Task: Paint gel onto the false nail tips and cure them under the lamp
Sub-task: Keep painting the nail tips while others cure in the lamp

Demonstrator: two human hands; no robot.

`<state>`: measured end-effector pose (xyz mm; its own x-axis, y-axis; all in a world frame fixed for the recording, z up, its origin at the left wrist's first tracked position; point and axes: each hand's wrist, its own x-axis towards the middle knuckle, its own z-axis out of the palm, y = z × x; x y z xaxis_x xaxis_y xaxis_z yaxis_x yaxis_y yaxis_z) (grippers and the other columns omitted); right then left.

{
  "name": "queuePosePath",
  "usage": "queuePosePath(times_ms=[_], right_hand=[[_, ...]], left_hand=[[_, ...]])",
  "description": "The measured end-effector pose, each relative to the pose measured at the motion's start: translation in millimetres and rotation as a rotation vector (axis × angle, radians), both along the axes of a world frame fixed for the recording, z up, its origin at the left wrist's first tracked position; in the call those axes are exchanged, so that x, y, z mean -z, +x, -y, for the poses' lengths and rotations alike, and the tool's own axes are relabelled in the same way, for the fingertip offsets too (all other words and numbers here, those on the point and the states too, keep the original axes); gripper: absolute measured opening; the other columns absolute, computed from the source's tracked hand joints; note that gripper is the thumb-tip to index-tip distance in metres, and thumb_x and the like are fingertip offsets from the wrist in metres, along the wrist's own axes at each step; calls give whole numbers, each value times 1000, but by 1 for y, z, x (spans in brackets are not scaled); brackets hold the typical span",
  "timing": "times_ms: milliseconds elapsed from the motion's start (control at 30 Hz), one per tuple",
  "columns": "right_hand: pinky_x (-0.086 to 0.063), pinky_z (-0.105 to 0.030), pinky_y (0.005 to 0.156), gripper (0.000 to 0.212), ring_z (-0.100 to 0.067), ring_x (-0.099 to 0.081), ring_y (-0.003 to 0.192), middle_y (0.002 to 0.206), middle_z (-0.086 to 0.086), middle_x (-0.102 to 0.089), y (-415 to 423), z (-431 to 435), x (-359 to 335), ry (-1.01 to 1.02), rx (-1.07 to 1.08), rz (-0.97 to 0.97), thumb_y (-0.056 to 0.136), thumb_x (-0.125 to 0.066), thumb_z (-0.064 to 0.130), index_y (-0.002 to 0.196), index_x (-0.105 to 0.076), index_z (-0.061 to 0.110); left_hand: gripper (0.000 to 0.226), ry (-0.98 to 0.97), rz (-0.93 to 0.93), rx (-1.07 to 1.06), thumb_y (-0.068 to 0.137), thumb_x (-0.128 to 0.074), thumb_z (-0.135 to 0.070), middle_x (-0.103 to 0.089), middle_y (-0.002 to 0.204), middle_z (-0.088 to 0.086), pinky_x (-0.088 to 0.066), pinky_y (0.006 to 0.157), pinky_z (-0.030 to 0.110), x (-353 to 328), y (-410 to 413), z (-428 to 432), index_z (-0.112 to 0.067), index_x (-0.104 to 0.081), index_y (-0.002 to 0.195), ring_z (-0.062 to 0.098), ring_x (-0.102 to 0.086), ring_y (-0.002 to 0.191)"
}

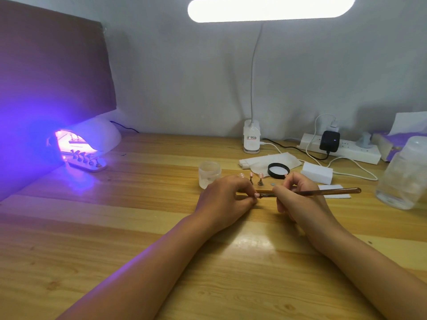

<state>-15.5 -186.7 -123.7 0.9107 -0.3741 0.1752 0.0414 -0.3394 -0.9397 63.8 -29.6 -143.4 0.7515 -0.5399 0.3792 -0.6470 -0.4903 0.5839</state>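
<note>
Brush point(323, 192) slender, amber, nail tip point(256, 195) glossy, perhaps pink

Home nail desk: wooden table point(115, 227), glowing curing lamp point(92, 139), desk light point(270, 8), power strip point(346, 152).

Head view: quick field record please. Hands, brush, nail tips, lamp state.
left hand: pinches a pink nail tip
right hand: grips the brush, bristle end at that nail tip
spare tips: upright on small stands on the table, behind the hands
curing lamp: lit violet, far left; a strip of tips lies at its mouth
jar: frosted, beside the left hand; black round lid lies apart on its right
desk lamp: on, overhead
</note>
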Motion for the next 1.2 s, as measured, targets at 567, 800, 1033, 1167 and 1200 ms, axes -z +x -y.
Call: queuePosePath(times_ms=[567,800,1033,1167,1200], right_hand=[[-34,-14,42,16,1,-48,40,55,0,-64,-1,-3,-1,12,-63,8,94,-60,21,82,-53,14],[-38,-13,40,14,1,-49,41,57,-4,-57,0,0,1,-13,-6,25,92,-62,15,81,-53,11],[-34,-27,48,14,-8,-45,47,50,4,-53,1,4,3,83,19,47,92,-60,18,81,-53,15],[-37,-20,42,14,-6,-46,46,55,3,-58,-1,3,0,158,-81,63,92,-63,19,88,-51,15],[-38,-19,42,13,-5,-47,46,57,3,-58,-1,2,0,142,-100,62,92,-63,17,89,-51,15]], left_hand=[[5,-5,-2,-6,84,-74,-33,-62,93,-20,-37,64,23,1,0,0,-32,-70,86,-8,-49,66],[5,-6,-10,13,85,-74,-32,-67,97,-18,-35,60,21,0,0,0,-36,-70,85,-12,-49,66],[4,-31,-62,13,86,-73,-34,-70,97,-19,-37,64,21,0,1,0,-36,-73,90,-16,-49,68],[5,-29,-79,8,86,-72,-36,-70,96,-19,-39,65,22,1,3,0,-37,-74,91,-15,-50,68],[5,-28,-77,3,86,-72,-36,-70,97,-19,-40,66,22,1,3,0,-37,-74,91,-13,-51,69]])
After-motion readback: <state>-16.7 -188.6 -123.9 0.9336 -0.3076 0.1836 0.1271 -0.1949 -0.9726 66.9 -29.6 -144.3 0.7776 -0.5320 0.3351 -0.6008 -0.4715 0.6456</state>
